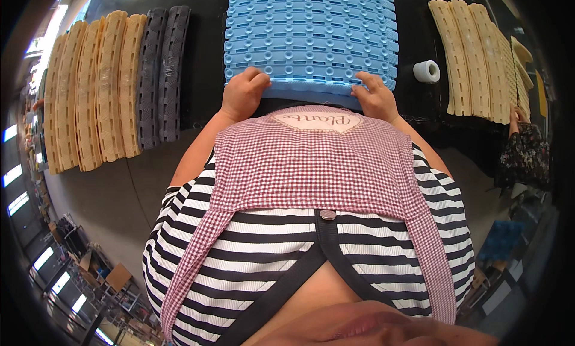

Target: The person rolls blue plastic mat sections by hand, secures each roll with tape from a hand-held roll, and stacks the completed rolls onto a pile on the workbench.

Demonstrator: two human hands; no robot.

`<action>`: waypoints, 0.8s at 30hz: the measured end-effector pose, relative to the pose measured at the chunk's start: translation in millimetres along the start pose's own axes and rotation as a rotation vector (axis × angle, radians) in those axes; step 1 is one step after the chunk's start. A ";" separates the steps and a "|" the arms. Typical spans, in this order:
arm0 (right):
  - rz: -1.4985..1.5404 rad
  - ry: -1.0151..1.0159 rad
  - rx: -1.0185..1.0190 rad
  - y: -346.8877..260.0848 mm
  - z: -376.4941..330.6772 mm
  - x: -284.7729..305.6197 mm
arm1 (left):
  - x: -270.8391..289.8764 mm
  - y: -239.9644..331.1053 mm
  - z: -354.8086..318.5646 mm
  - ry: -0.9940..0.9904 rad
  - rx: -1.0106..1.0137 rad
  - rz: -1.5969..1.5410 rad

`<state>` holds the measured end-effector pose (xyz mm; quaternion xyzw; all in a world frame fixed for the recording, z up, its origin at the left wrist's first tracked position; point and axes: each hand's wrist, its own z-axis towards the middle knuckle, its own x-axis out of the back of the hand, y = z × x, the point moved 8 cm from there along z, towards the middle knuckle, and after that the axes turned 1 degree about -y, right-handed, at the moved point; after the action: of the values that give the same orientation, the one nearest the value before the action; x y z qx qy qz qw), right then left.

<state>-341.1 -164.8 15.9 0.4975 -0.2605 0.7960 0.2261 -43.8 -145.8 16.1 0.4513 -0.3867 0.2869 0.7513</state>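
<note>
A light blue slotted panel [311, 49] with rows of round dimples lies on the black table straight ahead of me. Its near edge is close to my body and looks slightly raised, showing a smooth blue face. At the near left corner, my left hand [244, 94] has its fingers curled over that edge. My right hand [376, 99] is bent round the same edge near the right corner, thumb and fingers close together. The undersides of both grips are hidden.
Beige slotted strips [108, 88] and dark grey ones [171, 70] stand in a row at left. More beige strips [470, 58] are at right, beside a white roll [426, 72]. Another person's dark patterned sleeve [524, 157] shows at the far right of the black table [203, 52].
</note>
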 end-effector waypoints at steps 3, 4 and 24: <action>-0.163 0.044 0.079 -11.3 8.5 14.7 | -5.6 -5.4 -3.8 -0.009 0.063 0.067; -0.158 0.011 0.068 -11.0 7.4 13.8 | -0.4 2.6 -3.0 0.054 -0.030 0.155; -0.225 0.088 -0.122 7.2 42.5 23.5 | 10.1 7.3 41.3 0.038 -0.118 0.414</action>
<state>-326.4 -195.1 51.6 0.4734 -0.2409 0.7694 0.3549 -57.5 -179.0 40.1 0.3117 -0.4730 0.4205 0.7087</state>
